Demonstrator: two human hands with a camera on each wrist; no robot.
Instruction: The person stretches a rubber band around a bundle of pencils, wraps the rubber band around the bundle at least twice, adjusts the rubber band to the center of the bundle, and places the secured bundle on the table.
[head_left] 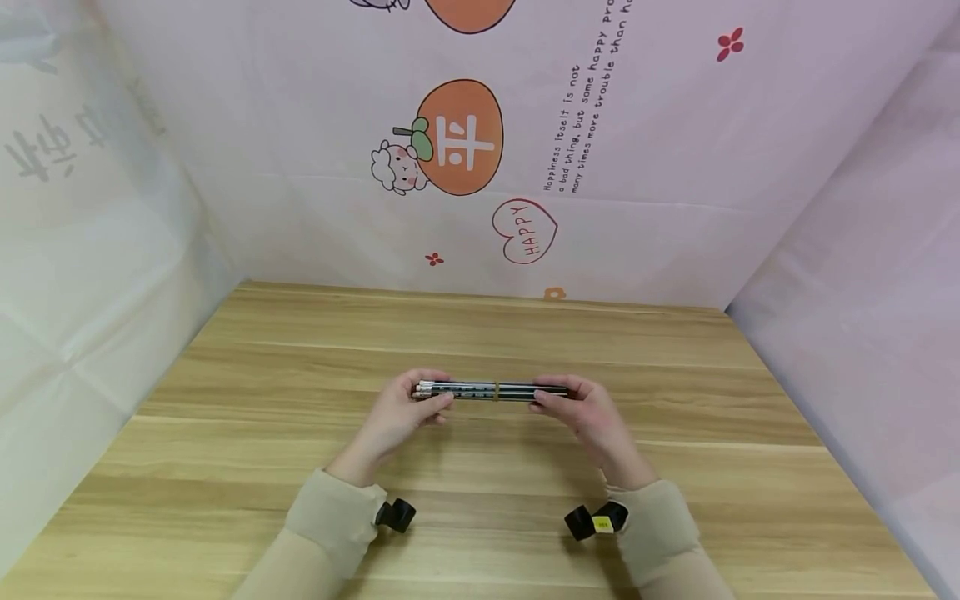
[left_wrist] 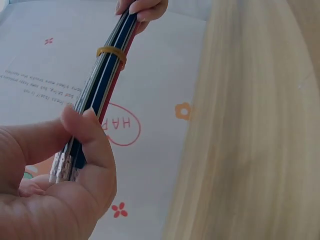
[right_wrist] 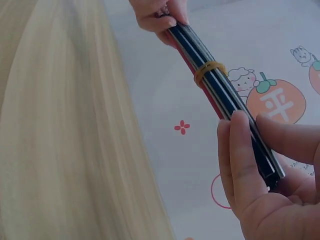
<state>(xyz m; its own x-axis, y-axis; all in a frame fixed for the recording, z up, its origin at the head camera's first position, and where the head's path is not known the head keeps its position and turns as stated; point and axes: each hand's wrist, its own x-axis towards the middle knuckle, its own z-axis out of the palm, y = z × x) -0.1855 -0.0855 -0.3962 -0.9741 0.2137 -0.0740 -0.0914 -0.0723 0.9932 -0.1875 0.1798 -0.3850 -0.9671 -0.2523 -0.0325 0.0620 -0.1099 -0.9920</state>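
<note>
A bundle of dark pencils (head_left: pixel 476 391) lies level between my two hands, above the middle of the table. A yellowish rubber band (left_wrist: pixel 113 53) wraps round the bundle near its middle. My left hand (head_left: pixel 408 408) pinches the end with the pale eraser tips (left_wrist: pixel 62 166). At the opposite end, my right hand (head_left: pixel 585 412) grips the bundle between thumb and fingers. One red pencil (right_wrist: pixel 202 87) shows along the bundle's side in both wrist views. How many pencils there are is hard to tell.
The wood-grain table (head_left: pixel 480 333) is bordered by a white printed cloth (head_left: pixel 637 242) at the back and pale sheets on both sides. Each wrist wears a beige band (head_left: pixel 330 517) with a small black camera (head_left: pixel 401 516) on its inner side.
</note>
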